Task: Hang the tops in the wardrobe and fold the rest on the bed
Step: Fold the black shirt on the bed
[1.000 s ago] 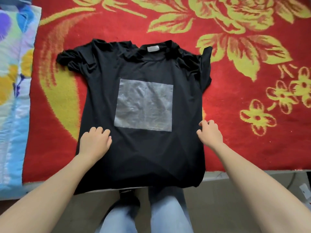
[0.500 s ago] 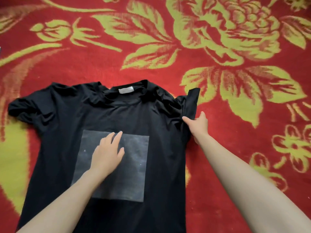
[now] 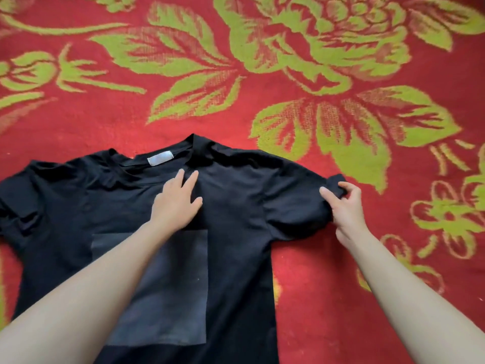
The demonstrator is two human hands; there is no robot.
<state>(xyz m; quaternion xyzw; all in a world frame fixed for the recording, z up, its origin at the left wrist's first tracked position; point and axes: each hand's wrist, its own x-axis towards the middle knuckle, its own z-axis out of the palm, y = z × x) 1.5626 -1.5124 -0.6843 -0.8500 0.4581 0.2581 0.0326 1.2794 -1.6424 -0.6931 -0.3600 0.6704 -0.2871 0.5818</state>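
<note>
A black T-shirt (image 3: 236,219) with a grey square print lies flat on the bed, collar and white label pointing away from me. My left hand (image 3: 175,200) rests flat on the chest just below the collar, fingers spread. My right hand (image 3: 346,206) pinches the cuff of the right sleeve, which is drawn out sideways to the right. The left sleeve lies rumpled at the left edge of the view.
A red blanket (image 3: 262,106) with large yellow-green flowers covers the bed under and around the shirt. Nothing else lies on it in this view.
My left hand slid up from the grey print to the chest below the collar. My right hand pulled the folded right sleeve outward and now holds its cuff. The view moved closer.
</note>
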